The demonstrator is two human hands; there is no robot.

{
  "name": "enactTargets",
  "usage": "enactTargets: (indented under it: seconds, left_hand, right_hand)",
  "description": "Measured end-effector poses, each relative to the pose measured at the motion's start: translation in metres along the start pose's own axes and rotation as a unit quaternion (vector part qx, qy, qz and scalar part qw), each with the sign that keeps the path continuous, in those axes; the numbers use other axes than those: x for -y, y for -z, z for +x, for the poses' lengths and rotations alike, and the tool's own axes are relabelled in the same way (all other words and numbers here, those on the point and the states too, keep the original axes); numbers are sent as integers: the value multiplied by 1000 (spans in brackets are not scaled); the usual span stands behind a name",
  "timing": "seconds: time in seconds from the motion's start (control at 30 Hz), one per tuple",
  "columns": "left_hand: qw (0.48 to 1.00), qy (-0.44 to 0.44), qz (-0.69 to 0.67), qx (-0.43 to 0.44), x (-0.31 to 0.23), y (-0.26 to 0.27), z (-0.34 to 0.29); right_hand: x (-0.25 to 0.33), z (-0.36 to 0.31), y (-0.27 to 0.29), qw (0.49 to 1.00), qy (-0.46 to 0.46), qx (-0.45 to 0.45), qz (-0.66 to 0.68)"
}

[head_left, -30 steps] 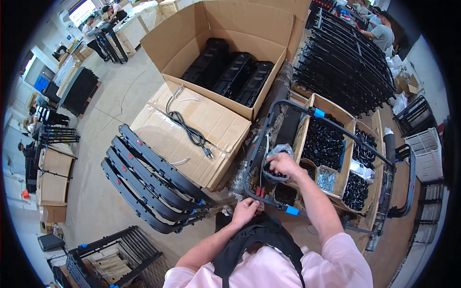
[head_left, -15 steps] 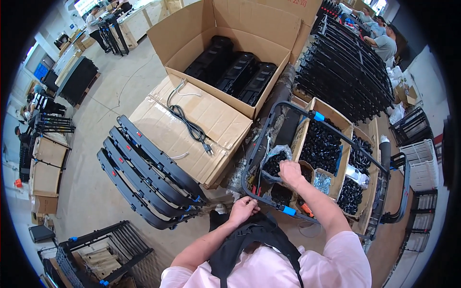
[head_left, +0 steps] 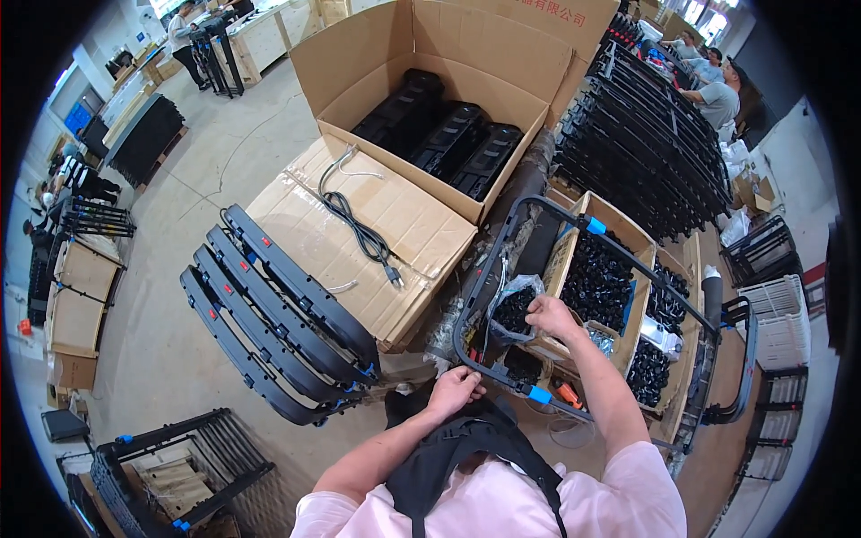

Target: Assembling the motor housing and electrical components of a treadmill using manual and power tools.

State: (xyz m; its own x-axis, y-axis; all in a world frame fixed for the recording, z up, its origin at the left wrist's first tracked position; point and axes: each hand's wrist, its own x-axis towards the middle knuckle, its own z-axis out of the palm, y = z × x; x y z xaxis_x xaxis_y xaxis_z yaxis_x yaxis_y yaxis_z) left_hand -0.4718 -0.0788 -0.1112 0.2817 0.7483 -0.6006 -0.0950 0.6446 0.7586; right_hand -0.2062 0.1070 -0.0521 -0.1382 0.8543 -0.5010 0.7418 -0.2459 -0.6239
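One lettered carton (head_left: pixel 493 52), right hand (head_left: pixel 552 317) at bag (head_left: pixel 509 334)

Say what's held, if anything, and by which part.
Cannot tell: left hand is beside the black tubular frame, right hand at the clear plastic bag; fingertip grips are unclear.

What the right hand (head_left: pixel 554 320) holds (if anything) — that is too small to tell.

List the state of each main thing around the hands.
Left hand, fingers bent; grip unclear
Right hand, fingers bent; grip unclear
Plastic bag, open, holding black pieces
Parts bin, open, stocked with black pieces
Black frame, reaching over parts bin
Large carton, open, long black parts inside
Flat carton, closed
Black cable, bundled, unplugged
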Motion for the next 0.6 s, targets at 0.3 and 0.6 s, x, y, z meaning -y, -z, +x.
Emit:
enactTargets:
  seconds: [0.3,0.6]
  left_hand:
    - [1000,22,-2,6,-12,-3,-5]
    - [999,13,-36,14,0,1,2]
  right_hand:
    - [-17,-4,-8,995,22,-93,27]
    - [-6,-28,-22,967,149,-205,-11]
